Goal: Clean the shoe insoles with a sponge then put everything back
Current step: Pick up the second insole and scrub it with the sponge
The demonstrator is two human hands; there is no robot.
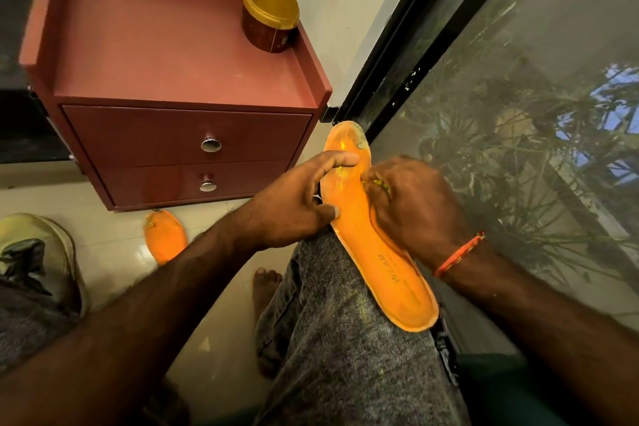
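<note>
An orange insole (387,259) lies along my grey-trousered right thigh, toe end pointing away toward the window frame. My left hand (297,204) grips its left edge near the middle, with the index finger stretched across the top and the thumb on the face. My right hand (411,207) is curled round a small yellow-green sponge (377,183) and presses it on the insole's right side. Only a sliver of the sponge shows between the fingers. A second orange insole (165,239) lies on the floor tiles below the drawer unit, partly hidden by my left forearm.
A reddish two-drawer unit (186,135) stands ahead on the left, with a round gold-rimmed tub (269,14) on its top. A worn pale shoe (41,252) sits at the left edge. A dark-framed window (518,114) runs along the right. My bare foot (266,287) rests on the floor.
</note>
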